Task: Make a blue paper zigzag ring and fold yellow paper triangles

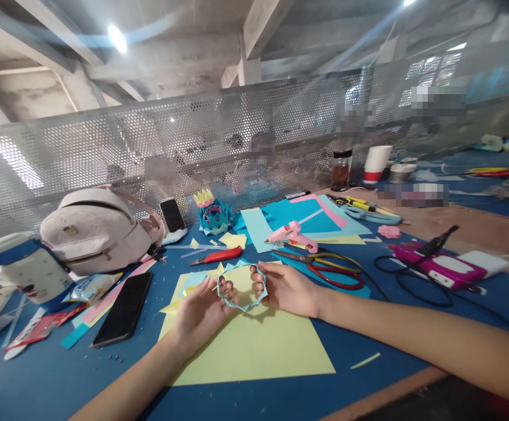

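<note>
The light-blue paper ring (242, 287), a thin zigzag-folded band with pointed edges, hangs between both hands just above the yellow paper sheet (254, 345) on the blue tabletop (52, 380). The left hand (202, 313) pinches its left rim, palm up; the right hand (287, 287) pinches the right rim from the far side. Each grip is pressed on the band, so the ring's open face tilts toward the camera. Red-handled scissors (329, 270) lie just right, a pink glue gun (292, 235) farther off.
</note>
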A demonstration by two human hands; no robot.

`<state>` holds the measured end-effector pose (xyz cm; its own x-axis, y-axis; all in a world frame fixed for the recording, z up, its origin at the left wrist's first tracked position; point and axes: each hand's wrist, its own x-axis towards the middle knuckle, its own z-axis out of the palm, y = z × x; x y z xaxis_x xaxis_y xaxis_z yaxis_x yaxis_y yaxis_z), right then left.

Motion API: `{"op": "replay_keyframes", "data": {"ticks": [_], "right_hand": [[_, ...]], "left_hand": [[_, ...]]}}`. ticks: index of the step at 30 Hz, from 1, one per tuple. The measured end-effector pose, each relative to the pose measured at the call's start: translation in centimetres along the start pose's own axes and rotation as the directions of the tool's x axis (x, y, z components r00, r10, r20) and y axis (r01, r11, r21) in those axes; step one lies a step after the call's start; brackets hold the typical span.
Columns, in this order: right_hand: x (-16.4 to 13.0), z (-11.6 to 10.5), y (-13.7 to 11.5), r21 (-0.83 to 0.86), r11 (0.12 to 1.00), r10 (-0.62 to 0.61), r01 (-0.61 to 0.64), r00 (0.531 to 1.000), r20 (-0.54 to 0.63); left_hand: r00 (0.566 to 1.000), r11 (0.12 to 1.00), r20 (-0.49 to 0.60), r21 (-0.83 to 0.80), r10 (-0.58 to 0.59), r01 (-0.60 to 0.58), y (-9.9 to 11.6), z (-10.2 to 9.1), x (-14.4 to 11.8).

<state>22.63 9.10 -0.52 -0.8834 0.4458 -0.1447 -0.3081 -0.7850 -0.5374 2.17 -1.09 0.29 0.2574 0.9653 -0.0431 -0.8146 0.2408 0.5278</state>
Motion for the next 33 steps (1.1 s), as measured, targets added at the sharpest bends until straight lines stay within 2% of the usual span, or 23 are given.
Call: {"op": "replay_keyframes", "data": {"ticks": [4,8,13,18,23,29,31,33], "right_hand": [[0.1,0.0,0.0,0.015,1.0,-0.012,0.011,1.0,0.006],[0.0,0.4,0.1,0.012,0.996,-0.086,0.086,0.996,-0.037],[0.0,0.7,0.3,-0.04,0.988,-0.148,0.148,0.989,-0.004],[-0.3,1.2,0.3,-0.175,0.968,-0.18,0.18,0.984,0.02],[-0.6,1.5,0.4,-0.324,0.926,-0.19,0.195,0.981,0.046],[-1.0,1.9,0.5,-0.52,0.832,-0.177,0.194,0.981,0.081],[-1.0,2.0,0.6,-0.551,0.811,-0.18,0.196,0.98,0.084],[-0.9,1.8,0.6,-0.559,0.804,-0.189,0.203,0.978,0.084]], "left_hand": [[1.0,1.0,0.007,0.006,0.017,-0.017,0.0,-0.2,0.0],[1.0,0.999,0.0,0.033,0.031,-0.031,0.2,0.0,0.0],[0.999,0.998,0.003,0.049,0.042,-0.042,0.1,0.1,-0.1],[0.99,0.988,-0.066,0.104,0.122,-0.114,-0.2,-0.6,-0.3],[0.989,0.98,-0.061,0.154,0.136,-0.125,-0.3,-1.6,-0.2],[0.949,0.979,-0.268,0.164,0.166,-0.125,-0.1,-1.7,0.1],[0.955,0.981,-0.253,0.156,0.155,-0.118,0.0,-1.6,0.2],[0.975,0.984,-0.181,0.145,0.132,-0.106,0.2,-1.5,0.3]]}}
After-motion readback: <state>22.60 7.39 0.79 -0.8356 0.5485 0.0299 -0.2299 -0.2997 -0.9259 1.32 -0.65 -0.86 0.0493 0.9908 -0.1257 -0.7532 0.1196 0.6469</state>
